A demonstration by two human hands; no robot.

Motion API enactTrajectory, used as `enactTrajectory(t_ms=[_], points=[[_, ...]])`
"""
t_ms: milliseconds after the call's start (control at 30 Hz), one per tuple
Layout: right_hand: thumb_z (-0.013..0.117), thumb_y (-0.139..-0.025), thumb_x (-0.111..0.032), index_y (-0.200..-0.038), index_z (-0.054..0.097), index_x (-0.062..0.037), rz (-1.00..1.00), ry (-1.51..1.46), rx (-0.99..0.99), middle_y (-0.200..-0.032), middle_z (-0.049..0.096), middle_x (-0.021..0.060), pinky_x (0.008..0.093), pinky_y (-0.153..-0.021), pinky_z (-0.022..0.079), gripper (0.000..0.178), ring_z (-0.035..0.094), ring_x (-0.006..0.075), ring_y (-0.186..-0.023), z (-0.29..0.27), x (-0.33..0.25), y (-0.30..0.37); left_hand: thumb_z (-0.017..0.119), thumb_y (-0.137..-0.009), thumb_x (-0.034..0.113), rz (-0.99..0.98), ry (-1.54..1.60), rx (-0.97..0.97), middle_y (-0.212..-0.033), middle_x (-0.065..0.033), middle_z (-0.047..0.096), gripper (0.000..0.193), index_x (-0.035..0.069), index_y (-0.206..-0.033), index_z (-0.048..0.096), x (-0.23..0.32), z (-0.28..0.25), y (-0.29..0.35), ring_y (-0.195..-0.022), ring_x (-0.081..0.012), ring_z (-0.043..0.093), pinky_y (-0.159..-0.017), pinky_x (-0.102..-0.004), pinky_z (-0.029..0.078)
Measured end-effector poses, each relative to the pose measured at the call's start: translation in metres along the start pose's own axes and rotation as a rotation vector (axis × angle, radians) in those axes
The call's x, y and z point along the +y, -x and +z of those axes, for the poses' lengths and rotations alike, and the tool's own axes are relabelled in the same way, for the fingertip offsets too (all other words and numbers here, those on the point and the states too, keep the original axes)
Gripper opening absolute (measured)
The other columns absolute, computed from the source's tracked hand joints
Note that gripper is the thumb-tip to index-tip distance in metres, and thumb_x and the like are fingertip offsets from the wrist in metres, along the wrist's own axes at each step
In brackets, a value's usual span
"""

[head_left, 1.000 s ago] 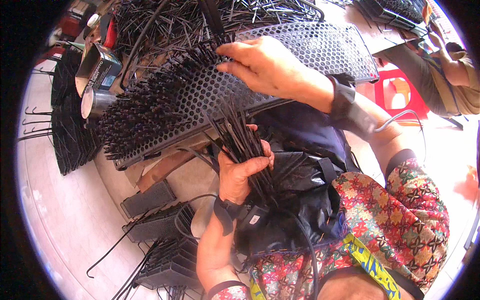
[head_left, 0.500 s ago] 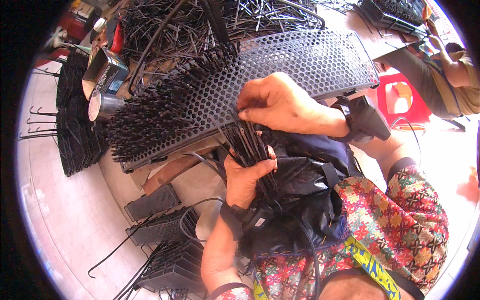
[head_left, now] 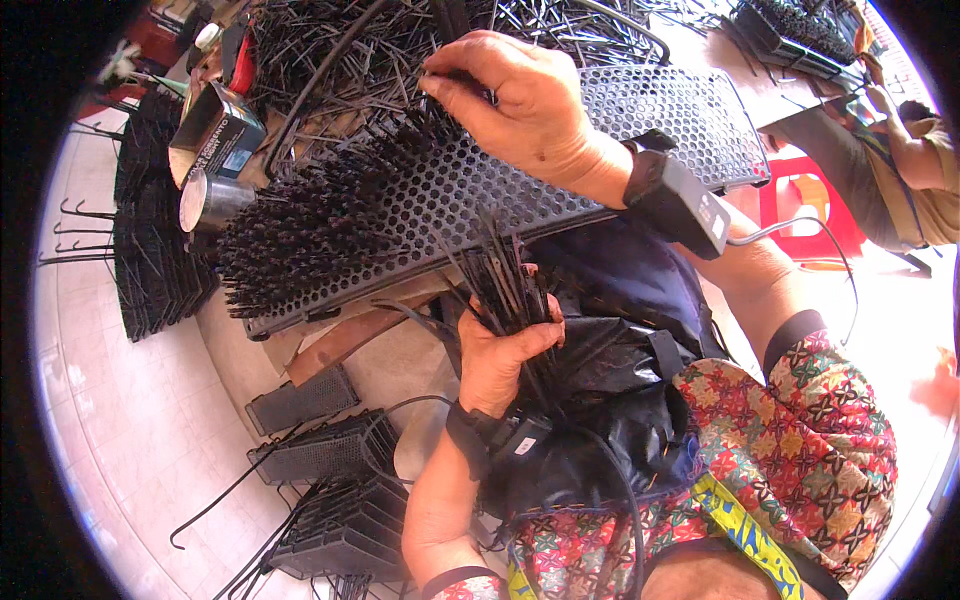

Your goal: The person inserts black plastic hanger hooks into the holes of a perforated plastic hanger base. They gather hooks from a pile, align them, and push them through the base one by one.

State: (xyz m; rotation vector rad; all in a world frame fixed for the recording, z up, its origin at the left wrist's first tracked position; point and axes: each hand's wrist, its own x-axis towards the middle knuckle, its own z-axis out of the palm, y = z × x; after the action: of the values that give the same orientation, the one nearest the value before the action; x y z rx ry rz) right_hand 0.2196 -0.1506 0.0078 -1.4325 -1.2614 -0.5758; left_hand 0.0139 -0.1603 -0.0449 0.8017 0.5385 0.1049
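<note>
A long black perforated tray [head_left: 540, 195] lies slanted before me. Thin black sticks [head_left: 300, 220] stand densely in the holes of its left part, while the holes toward the right end are bare. My left hand [head_left: 495, 360] is closed around a bundle of similar thin black sticks [head_left: 505, 285], tips upward, just below the tray's near edge. Above the tray's far side hangs my right hand [head_left: 535, 105], thumb and fingertips pinched together beside the far end of the standing sticks. Whatever is between those fingertips cannot be made out.
Beyond the tray spreads a heap of loose black sticks [head_left: 320, 60]. A metal can [head_left: 215, 202] and an opened box [head_left: 225, 135] stand at the left. Stacked black racks [head_left: 340, 540] with long hooks are at lower left. Another person [head_left: 910, 170] sits far right near a red stool [head_left: 810, 205].
My right hand has moved up and away from the left hand's bundle, to the far side of the tray. The left hand keeps its bundle and has barely shifted.
</note>
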Motion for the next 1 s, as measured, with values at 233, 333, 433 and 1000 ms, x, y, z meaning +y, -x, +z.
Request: enactTrajectory(t_ms=[233, 333, 433, 1000], points=[[0.065, -0.075, -0.003, -0.090, 0.061, -0.0046, -0.198, 0.024, -0.267, -0.078, 0.060, 0.0097, 0.0347, -0.056, 0.051, 0.016, 0.062, 0.0282, -0.066, 0.006, 0.007, 0.008, 0.070, -0.060, -0.003, -0.004, 0.000, -0.017, -0.080, -0.0117, 0.059, 0.063, 0.002, -0.119, 0.046, -0.004, 0.000, 0.000, -0.067, -0.0237, 0.059, -0.061, -0.0344, 0.049], [0.061, -0.071, -0.005, -0.085, 0.057, -0.0028, -0.266, 0.068, -0.468, -0.071, 0.054, 0.0128, 0.0422, -0.057, 0.049, 0.015, 0.058, 0.0343, -0.064, 0.006, 0.006, 0.006, 0.070, -0.061, -0.003, 0.003, 0.009, -0.027, -0.080, -0.0116, 0.059, 0.062, 0.002, -0.119, 0.046, -0.004, 0.000, -0.001, -0.067, -0.0234, 0.059, -0.061, -0.0345, 0.049], [0.062, -0.069, -0.012, -0.074, 0.056, 0.0004, -0.166, 0.085, -0.503, -0.068, 0.056, 0.0182, 0.0438, -0.058, 0.051, 0.015, 0.060, 0.0380, -0.064, 0.004, -0.002, 0.002, 0.070, -0.062, -0.004, 0.026, 0.027, -0.040, -0.080, -0.0112, 0.060, 0.061, 0.001, -0.117, 0.047, -0.005, 0.001, -0.001, -0.068, -0.0220, 0.059, -0.062, -0.0334, 0.050], [0.064, -0.080, -0.011, -0.080, 0.062, 0.0039, 1.107, -0.702, -0.711, -0.060, 0.059, 0.0035, 0.0225, -0.045, 0.040, 0.015, 0.054, 0.0078, -0.052, -0.055, -0.035, 0.031, 0.072, -0.060, -0.005, 0.005, 0.090, -0.081, -0.079, -0.0120, 0.059, 0.063, 0.000, -0.117, 0.047, 0.008, 0.007, 0.006, -0.069, -0.0217, 0.059, -0.063, -0.0329, 0.049]])
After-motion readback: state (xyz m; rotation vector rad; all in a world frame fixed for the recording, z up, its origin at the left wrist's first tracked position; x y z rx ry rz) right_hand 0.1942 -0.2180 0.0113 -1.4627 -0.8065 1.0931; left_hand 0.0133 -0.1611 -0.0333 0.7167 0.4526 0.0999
